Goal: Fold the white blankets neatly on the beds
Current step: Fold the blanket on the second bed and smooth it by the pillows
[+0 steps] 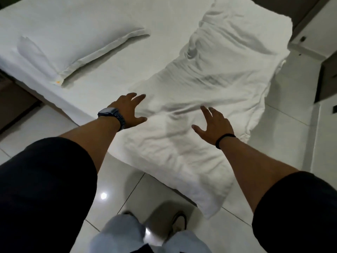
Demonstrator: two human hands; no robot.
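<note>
A wrinkled white blanket (218, 84) lies in a long strip across the foot of the bed (109, 21), with one corner hanging over the near edge toward the floor. My left hand (127, 111), with a dark watch on its wrist, hovers with spread fingers at the blanket's left edge. My right hand (214, 125), a black band on its wrist, is held open just over the blanket's middle. Neither hand grips any fabric.
A white pillow (76, 52) lies on the bed to the left. Glossy white floor tiles (113, 179) surround the bed's near corner. A dark cabinet (326, 77) stands at the right, and dark furniture sits at the far left.
</note>
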